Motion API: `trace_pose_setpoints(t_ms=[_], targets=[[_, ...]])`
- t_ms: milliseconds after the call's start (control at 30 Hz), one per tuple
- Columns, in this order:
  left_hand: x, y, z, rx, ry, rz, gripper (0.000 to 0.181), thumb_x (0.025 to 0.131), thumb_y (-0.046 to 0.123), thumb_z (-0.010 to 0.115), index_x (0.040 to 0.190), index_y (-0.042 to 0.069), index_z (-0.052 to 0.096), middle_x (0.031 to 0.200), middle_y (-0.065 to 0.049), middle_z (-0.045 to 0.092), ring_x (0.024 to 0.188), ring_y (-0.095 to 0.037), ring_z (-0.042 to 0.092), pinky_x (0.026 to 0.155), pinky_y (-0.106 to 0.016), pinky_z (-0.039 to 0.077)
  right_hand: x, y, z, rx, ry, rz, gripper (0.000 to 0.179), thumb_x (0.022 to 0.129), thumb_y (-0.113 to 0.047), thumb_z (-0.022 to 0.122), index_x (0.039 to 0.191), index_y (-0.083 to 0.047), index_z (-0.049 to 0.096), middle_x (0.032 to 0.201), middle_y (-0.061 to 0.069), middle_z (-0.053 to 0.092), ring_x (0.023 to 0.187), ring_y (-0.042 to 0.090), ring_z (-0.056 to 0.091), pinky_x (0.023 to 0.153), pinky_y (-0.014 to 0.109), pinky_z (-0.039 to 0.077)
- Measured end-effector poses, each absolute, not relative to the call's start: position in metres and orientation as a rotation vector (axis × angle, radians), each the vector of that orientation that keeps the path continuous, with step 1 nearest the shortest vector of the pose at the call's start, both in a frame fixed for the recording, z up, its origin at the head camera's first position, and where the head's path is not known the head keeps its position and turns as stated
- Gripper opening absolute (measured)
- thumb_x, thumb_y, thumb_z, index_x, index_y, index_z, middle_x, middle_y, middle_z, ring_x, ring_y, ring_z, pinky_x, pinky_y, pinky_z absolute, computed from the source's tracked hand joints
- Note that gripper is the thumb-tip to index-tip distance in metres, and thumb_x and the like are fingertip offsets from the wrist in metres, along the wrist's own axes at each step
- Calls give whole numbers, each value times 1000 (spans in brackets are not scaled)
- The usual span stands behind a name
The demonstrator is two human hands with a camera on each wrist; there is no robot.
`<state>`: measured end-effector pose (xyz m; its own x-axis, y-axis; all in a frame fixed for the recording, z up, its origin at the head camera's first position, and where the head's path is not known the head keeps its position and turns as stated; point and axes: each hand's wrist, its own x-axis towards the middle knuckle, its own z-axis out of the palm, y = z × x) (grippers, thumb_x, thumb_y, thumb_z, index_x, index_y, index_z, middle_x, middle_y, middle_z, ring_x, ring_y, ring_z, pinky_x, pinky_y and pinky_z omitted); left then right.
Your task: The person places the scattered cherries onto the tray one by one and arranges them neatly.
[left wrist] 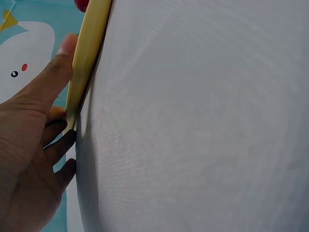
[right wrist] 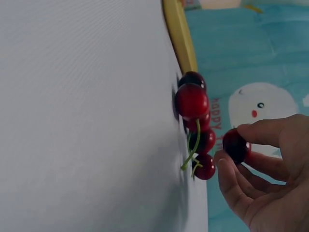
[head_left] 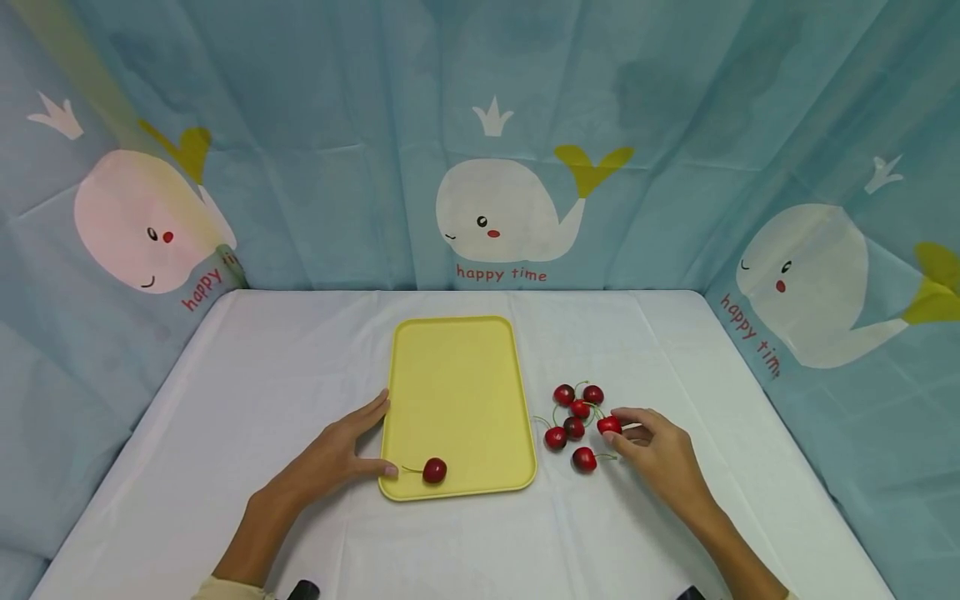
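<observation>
My right hand (head_left: 660, 454) pinches a red cherry (head_left: 609, 425) between thumb and fingers. The right wrist view shows this cherry (right wrist: 236, 146) raised off the cloth beside the others. Several dark red cherries (head_left: 573, 428) with green stems lie in a loose cluster to its left, and one cherry (head_left: 584, 459) sits a little nearer. A yellow rectangular tray (head_left: 457, 383) lies left of the cluster, with a single cherry (head_left: 434, 471) near its front edge. My left hand (head_left: 341, 454) rests at the tray's left side, thumb on the rim, fingers spread along the edge.
A white cloth (head_left: 300, 350) covers the table beneath everything. Blue curtains (head_left: 330, 167) with whale prints surround its back and both sides.
</observation>
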<state>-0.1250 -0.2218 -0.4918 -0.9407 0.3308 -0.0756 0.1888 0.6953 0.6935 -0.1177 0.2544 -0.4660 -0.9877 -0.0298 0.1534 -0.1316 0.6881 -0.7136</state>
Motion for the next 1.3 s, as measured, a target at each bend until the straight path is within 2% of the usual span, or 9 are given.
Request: trace_pose_setpoints(t_ms=[200, 467, 800, 1067, 1300], targets=[[-125, -222, -492, 429, 2711, 1081, 118, 76, 54, 91, 166, 4, 33, 175, -10, 26, 160, -39, 27, 125, -60, 30, -120, 245, -462, 228, -2723, 1207, 36, 91, -10, 85, 125, -5, 75, 117, 8, 75, 94, 20, 77, 80, 14, 60], [-125, -222, -492, 438, 2717, 1080, 117, 77, 53, 91, 165, 3, 33, 175, -11, 26, 159, -40, 28, 125, -61, 30, -121, 229, -458, 313, -2723, 1294, 35, 91, -15, 86, 124, -13, 76, 116, -1, 74, 96, 15, 73, 80, 19, 62], [-125, -222, -493, 458, 2721, 1082, 117, 77, 52, 91, 165, 2, 33, 174, -11, 27, 159, -39, 28, 124, -59, 32, -127, 214, -461, 398, -2733, 1408, 34, 89, -14, 87, 122, -11, 76, 108, -6, 71, 93, 13, 69, 79, 24, 63], [-125, -222, -491, 445, 2719, 1079, 117, 77, 52, 91, 165, 3, 33, 174, -12, 27, 159, -40, 28, 125, -60, 31, -131, 202, -464, 471, -2703, 1548, 31, 89, -16, 87, 119, -15, 77, 104, -3, 71, 87, 13, 68, 73, 25, 63], [-124, -223, -492, 457, 2729, 1076, 117, 77, 54, 90, 165, 3, 33, 174, -13, 27, 158, -41, 29, 124, -61, 31, -132, 191, -463, 516, -2698, 1649, 36, 90, -18, 87, 123, -8, 76, 110, 2, 72, 88, 12, 73, 76, 25, 63]])
